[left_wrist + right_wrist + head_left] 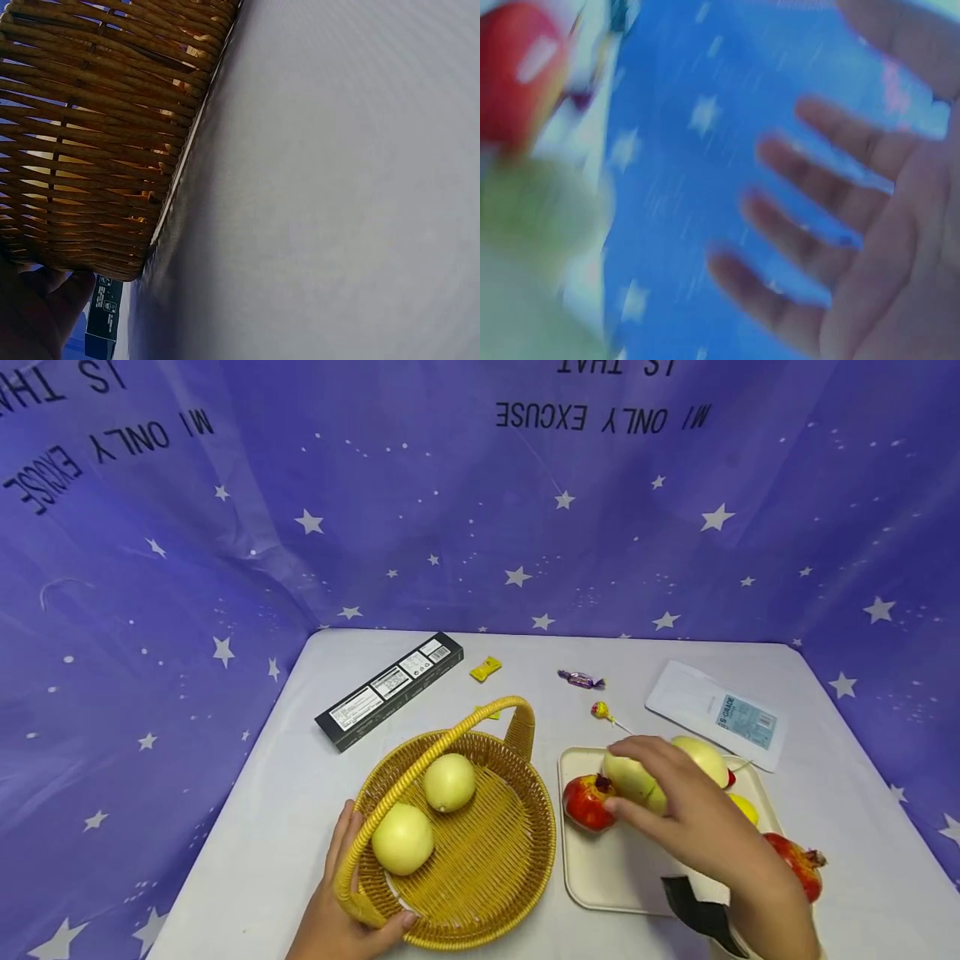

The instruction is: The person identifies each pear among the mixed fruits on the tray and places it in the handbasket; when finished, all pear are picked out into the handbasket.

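At the near left rim of a wicker basket, my left hand grips the weave, thumb over the rim and fingers around the outside. Two round pale yellow-green fruits lie inside, on its left half. My right hand, fingers spread and holding nothing, hovers above a cream tray. Close to its thumb is a red pomegranate. A pale green fruit is partly hidden under the fingers. In the right wrist view the palm faces fruit that is blurred.
Also on the tray are another pale fruit and a yellow fruit. A second pomegranate is at the right. Behind lie a black box, a yellow wrapped candy, a purple candy, a lollipop and a white pouch.
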`<control>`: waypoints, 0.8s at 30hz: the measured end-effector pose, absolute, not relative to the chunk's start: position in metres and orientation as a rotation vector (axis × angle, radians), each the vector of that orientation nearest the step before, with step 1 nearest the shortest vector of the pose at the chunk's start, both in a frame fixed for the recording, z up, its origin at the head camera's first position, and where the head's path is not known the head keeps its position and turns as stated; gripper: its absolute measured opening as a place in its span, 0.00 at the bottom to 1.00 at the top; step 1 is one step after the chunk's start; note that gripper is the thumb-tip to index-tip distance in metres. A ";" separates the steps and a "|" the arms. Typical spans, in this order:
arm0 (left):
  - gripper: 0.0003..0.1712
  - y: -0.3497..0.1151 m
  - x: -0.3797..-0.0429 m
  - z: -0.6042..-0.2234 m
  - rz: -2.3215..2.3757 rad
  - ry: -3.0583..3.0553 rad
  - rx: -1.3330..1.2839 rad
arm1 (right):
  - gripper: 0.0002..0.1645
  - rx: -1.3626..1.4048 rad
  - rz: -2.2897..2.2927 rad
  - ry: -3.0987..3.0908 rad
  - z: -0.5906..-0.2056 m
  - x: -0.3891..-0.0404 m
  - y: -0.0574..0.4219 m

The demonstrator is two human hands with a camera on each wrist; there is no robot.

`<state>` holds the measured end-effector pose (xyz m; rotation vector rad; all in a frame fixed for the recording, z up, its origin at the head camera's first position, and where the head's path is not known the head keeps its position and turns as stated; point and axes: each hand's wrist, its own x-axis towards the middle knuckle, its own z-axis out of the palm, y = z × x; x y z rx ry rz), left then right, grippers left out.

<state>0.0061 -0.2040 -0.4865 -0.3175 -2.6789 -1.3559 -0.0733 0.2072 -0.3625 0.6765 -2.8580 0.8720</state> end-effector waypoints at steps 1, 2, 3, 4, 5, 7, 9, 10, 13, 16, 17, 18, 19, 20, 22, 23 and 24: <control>0.81 -0.204 0.006 -0.486 -1.339 -2.676 -0.325 | 0.33 0.578 0.840 -2.845 -0.369 -0.070 0.220; 0.81 -0.204 0.006 -0.485 -1.336 -2.675 -0.325 | 0.35 0.481 0.809 -2.847 -0.375 -0.067 0.231; 0.80 -0.204 0.007 -0.485 -1.328 -2.674 -0.335 | 0.37 0.399 0.781 -2.854 -0.382 -0.064 0.240; 0.80 -0.204 0.007 -0.484 -1.322 -2.673 -0.341 | 0.40 0.322 0.755 -2.869 -0.389 -0.062 0.246; 0.81 -0.204 0.007 -0.484 -1.323 -2.670 -0.343 | 0.43 0.255 0.731 -2.894 -0.397 -0.060 0.252; 0.81 -0.203 0.007 -0.483 -1.322 -2.662 -0.353 | 0.47 0.153 0.683 -2.953 -0.412 -0.057 0.258; 0.81 -0.203 0.006 -0.484 -1.336 -2.656 -0.369 | 0.49 0.096 0.665 -2.991 -0.425 -0.056 0.261; 0.81 -0.202 0.006 -0.484 -1.348 -2.656 -0.357 | 0.50 0.079 0.658 -3.000 -0.431 -0.057 0.261; 0.80 -0.202 0.006 -0.486 -1.356 -2.667 -0.347 | 0.47 0.060 0.662 -2.981 -0.442 -0.056 0.262; 0.79 -0.202 0.007 -0.487 -1.335 -2.674 -0.344 | 0.47 0.040 0.681 -2.965 -0.448 -0.054 0.261; 0.79 -0.202 0.007 -0.488 -1.321 -2.676 -0.352 | 0.46 0.041 0.692 -2.957 -0.450 -0.053 0.261; 0.79 -0.203 0.007 -0.488 -1.320 -2.679 -0.344 | 0.46 0.040 0.701 -2.954 -0.451 -0.053 0.261; 0.79 -0.203 0.008 -0.488 -1.307 -2.679 -0.349 | 0.46 0.037 0.711 -2.950 -0.452 -0.053 0.260; 0.78 -0.204 0.008 -0.489 -1.304 -2.680 -0.345 | 0.46 0.038 0.719 -2.944 -0.453 -0.053 0.260; 0.79 -0.204 0.008 -0.489 -1.315 -2.683 -0.336 | 0.46 0.042 0.742 -2.924 -0.456 -0.053 0.260; 0.79 -0.204 0.008 -0.489 -1.319 -2.686 -0.326 | 0.45 0.041 0.756 -2.915 -0.457 -0.054 0.260; 0.80 -0.205 0.007 -0.489 -1.326 -2.686 -0.317 | 0.45 0.039 0.766 -2.908 -0.458 -0.054 0.260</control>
